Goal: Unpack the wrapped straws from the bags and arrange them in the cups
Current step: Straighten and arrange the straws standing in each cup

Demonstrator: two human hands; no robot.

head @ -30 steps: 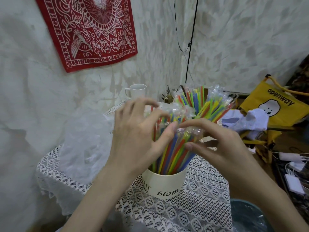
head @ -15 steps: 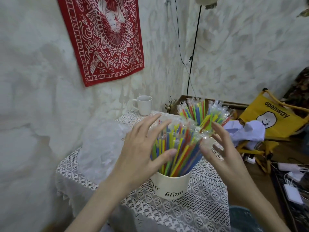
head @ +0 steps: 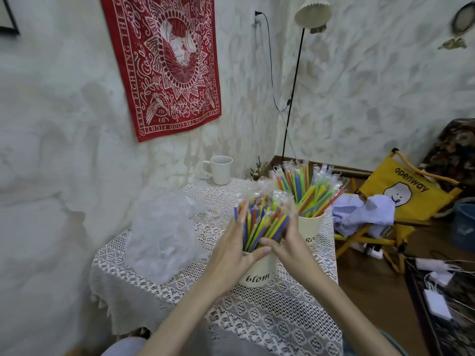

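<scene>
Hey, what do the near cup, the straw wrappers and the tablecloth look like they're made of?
Near cup: probably glazed ceramic, smooth cream with printed lettering, though it could be plastic. Straw wrappers: thin clear plastic film, crinkled and glinting. Tablecloth: white openwork lace, likely cotton or synthetic.

Glossy plastic-wrapped straws [head: 264, 222], glazed cup [head: 258, 274], lace cloth [head: 270, 319].

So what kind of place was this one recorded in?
Most likely a home living space: a lace-covered table, a red wall hanging, a floor lamp in the corner and a yellow folding chair.
</scene>
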